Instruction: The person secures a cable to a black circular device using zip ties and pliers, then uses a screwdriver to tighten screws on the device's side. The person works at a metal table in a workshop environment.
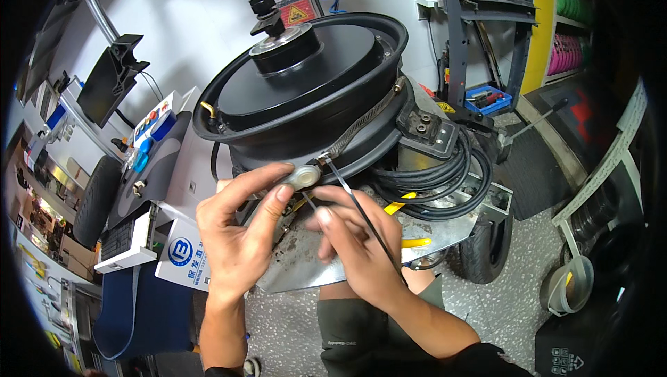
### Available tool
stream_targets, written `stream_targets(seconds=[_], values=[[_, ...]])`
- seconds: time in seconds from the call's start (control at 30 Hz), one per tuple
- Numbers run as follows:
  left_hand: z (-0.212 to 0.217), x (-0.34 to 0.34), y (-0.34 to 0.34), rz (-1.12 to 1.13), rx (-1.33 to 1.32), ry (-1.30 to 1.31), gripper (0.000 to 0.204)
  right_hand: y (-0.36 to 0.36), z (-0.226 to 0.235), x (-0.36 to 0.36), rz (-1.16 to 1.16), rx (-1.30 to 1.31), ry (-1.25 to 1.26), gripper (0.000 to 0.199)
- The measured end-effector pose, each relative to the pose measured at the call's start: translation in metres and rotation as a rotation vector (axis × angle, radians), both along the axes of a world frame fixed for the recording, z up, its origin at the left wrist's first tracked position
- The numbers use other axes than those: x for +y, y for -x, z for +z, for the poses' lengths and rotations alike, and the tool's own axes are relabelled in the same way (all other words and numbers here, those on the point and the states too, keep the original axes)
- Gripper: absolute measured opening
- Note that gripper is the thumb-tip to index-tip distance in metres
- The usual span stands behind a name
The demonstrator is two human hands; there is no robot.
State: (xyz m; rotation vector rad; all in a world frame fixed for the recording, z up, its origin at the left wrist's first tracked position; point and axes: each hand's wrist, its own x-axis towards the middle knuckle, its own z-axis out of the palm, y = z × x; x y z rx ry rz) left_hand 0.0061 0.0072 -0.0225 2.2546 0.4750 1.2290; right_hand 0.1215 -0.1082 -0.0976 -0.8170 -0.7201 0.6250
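Note:
A black wheel rim with a hub motor (313,57) lies tilted in front of me. A ribbed metal band clamp (365,123) runs round its side, with a small screw housing (324,159) at its near end. My left hand (240,221) pinches a roundish grey piece (304,177) with a pale centre, close to that housing. Below it, my right hand (354,245) is closed, fingers pinched round a thin metal rod (309,200). A long, narrow dark strip (372,228) reaches from the housing down across the right hand; its kind is unclear.
Coiled black cable (445,182) and yellow-handled tools (415,243) lie on the metal platform (299,276) below the wheel. A blue tray with tools (486,98) stands at the back right, beside a dark metal frame (462,37). A bucket (568,287) is at the right.

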Motion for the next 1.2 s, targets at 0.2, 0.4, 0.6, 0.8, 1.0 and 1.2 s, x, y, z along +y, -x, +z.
stream_targets(seconds=[0.2,0.4,0.6,0.8,1.0,1.2], values=[[0.0,0.008,0.002,0.012,0.018,-0.121,0.027,0.007,-0.019,-0.036,-0.039,-0.319,-0.344,0.031],[-0.006,0.009,0.0,-0.071,-0.005,-0.176,0.028,-0.004,-0.017,-0.028,-0.244,-0.622,-0.316,0.049],[-0.002,0.01,-0.003,-0.099,0.003,-0.275,0.032,-0.003,-0.001,-0.026,-0.336,-0.524,-0.247,0.037],[0.002,0.007,-0.003,-0.085,0.006,-0.316,0.032,-0.005,0.0,-0.015,-0.228,-0.392,-0.218,0.023],[0.002,0.008,-0.003,-0.101,0.016,-0.329,0.031,-0.005,-0.001,-0.009,-0.184,-0.288,-0.227,0.017],[0.001,0.006,-0.003,-0.097,0.024,-0.337,0.03,0.001,0.005,-0.004,-0.108,-0.123,-0.208,0.017]])
